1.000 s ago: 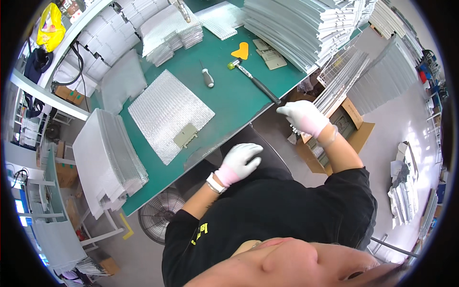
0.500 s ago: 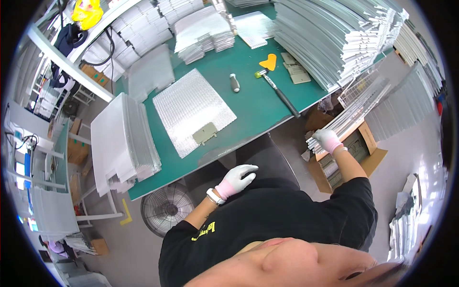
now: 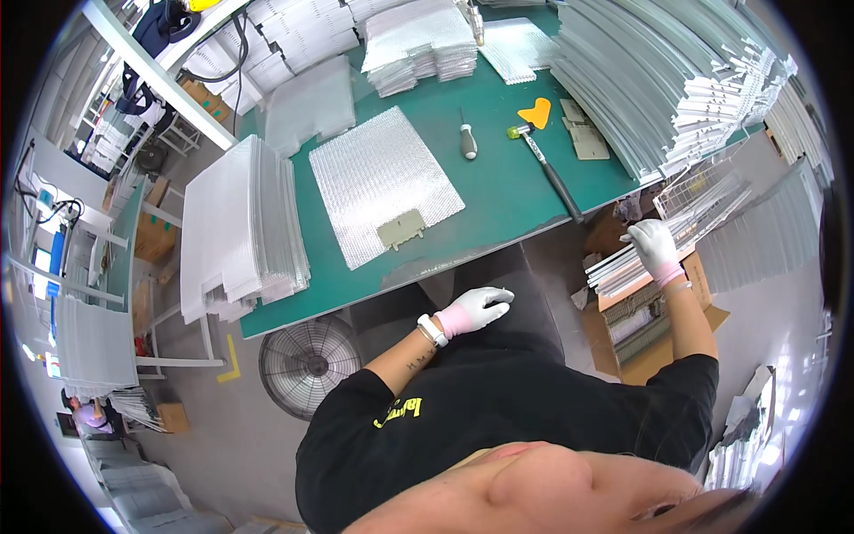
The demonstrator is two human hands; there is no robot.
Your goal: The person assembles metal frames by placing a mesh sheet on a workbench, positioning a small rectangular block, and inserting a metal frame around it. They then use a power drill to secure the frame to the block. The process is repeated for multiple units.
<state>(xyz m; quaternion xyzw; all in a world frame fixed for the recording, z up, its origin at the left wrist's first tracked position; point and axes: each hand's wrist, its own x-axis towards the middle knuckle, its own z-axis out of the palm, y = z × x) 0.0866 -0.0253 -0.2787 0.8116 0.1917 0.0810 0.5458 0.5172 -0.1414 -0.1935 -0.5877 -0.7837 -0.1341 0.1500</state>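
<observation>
My left hand, in a white glove with a pink cuff, lies over my lap below the table edge. Its fingers are loosely stretched and hold nothing. Out to the right, my gloved right hand is above a bundle of thin white strips that lies across an open cardboard box. The fingers of that hand are curled together; what they grip, if anything, is too small to make out. On the green table, a silvery perforated sheet lies flat with a small olive-grey plate on its near edge.
A screwdriver, a hammer, an orange piece and beige plates lie on the green table. Tall stacks of sheets and long panels flank them. A floor fan stands below.
My right hand has risen off the white strips and moved a little away, its fingers curled. The left hand keeps its place over my lap. The whole view has shifted slightly.
</observation>
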